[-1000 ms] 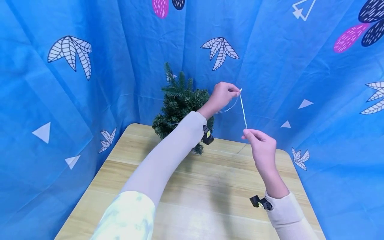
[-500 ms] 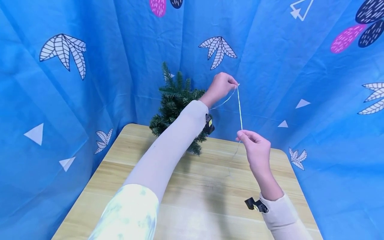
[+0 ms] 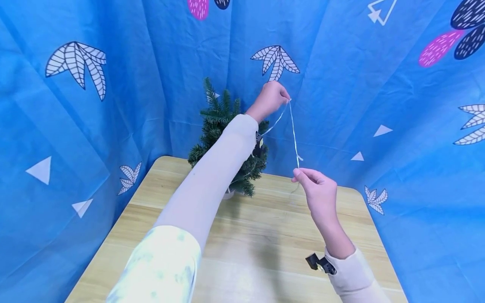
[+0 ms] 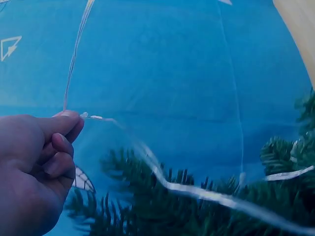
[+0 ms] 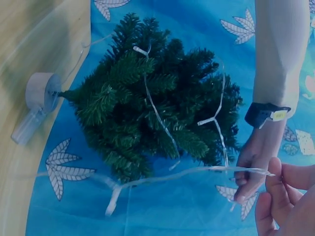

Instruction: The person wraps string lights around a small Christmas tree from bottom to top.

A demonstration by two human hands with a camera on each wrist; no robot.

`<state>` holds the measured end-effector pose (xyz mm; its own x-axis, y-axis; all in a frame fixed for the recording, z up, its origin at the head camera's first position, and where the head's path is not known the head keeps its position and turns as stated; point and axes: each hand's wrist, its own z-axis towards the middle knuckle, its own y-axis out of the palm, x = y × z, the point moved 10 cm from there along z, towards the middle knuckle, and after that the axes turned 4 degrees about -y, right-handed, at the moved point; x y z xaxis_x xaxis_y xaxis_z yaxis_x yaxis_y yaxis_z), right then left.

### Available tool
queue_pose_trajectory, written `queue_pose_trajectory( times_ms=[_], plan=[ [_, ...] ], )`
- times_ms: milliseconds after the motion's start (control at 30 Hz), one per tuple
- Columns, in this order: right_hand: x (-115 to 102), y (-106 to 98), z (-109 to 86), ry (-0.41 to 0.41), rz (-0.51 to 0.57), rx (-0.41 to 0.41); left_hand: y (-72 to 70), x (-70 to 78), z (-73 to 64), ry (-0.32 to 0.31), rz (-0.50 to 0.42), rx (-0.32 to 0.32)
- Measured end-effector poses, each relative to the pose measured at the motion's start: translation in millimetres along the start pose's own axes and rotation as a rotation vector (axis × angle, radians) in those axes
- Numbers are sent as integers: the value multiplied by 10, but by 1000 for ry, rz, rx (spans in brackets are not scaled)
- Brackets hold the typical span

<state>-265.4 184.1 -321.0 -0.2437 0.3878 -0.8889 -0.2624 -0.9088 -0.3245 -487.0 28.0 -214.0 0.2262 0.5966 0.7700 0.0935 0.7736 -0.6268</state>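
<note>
My left hand point(image 3: 268, 100) pinches a thin, clear-wired string of fairy lights point(image 3: 293, 130) between thumb and fingertips, high at the right of a small artificial Christmas tree point(image 3: 216, 130). Lower and nearer, my right hand point(image 3: 320, 191) pinches the same string, which runs taut between both hands. A small bulb point(image 3: 299, 158) sticks out just above the right fingertips. In the right wrist view, lengths of the string with little bulbs point(image 5: 141, 49) lie across the branches. My left forearm covers part of the tree in the head view.
The tree stands on a round whitish base point(image 5: 43, 92) near the back of the wooden table point(image 3: 151, 219). A clear plastic piece point(image 5: 28, 127) lies beside the base. Blue patterned cloth point(image 3: 333, 105) hangs behind and at both sides.
Both hands have moved left, the left one also upward. The stretch of string between them has lengthened, and a bulb has come into view above my right fingertips.
</note>
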Motion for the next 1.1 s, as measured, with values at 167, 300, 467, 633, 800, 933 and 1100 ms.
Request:
queue_pose_trajectory(
  times_ms=[167,300,467,633,800,933,1100],
  plan=[
    [-12,42,-55,7,-1,-22,-115,-123,-1,-49,33,-12],
    [-23,64,-90,1,-1,-31,-201,-253,9,-87,63,-12],
    [-35,63,-121,12,-17,-34,-307,-380,19,-146,99,12],
    [-57,70,-133,4,-31,-39,-374,-469,-3,-176,145,7],
    [-93,101,-129,-25,-34,-49,-385,-526,-45,-193,233,-57],
    [-93,126,-118,-24,-32,-53,-341,-526,-95,-168,337,-133],
    [-80,142,-95,-27,-29,-46,-318,-514,-159,-139,402,-170]
  ],
)
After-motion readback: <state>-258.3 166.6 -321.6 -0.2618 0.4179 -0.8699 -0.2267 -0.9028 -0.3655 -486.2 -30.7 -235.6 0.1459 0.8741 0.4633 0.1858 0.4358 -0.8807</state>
